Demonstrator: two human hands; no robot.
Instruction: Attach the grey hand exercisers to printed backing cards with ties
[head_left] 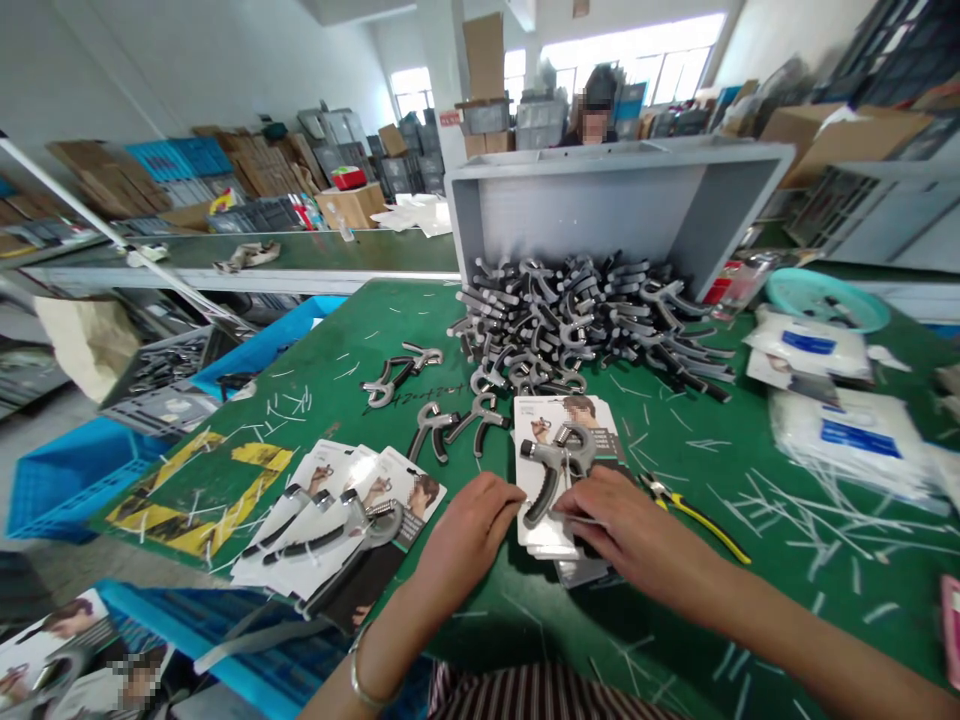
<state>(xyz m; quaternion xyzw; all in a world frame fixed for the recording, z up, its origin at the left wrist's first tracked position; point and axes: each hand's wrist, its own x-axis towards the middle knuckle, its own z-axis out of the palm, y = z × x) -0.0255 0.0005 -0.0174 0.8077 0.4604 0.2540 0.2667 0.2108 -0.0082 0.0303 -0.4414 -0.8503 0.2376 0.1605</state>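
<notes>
A grey and black hand gripper (553, 462) lies on the top card of a small stack of printed backing cards (544, 540) on the green table (525, 620). My left hand (465, 530) rests at the stack's left edge with its fingers curled against the cards. From the right, my right hand (626, 525) pinches the lower handle of the hand gripper and a thin white tie. A fan of finished cards with hand grippers (337, 530) lies to the left of my left hand.
A big pile of hand grippers (577, 320) spills from a tipped grey bin (615, 200). Loose ones (450, 425) lie nearer. Yellow-handled cutters (694, 515) sit right of the cards. White bags (847, 420), cut tie scraps, blue crates (67, 470) and another person (596, 105) surround the table.
</notes>
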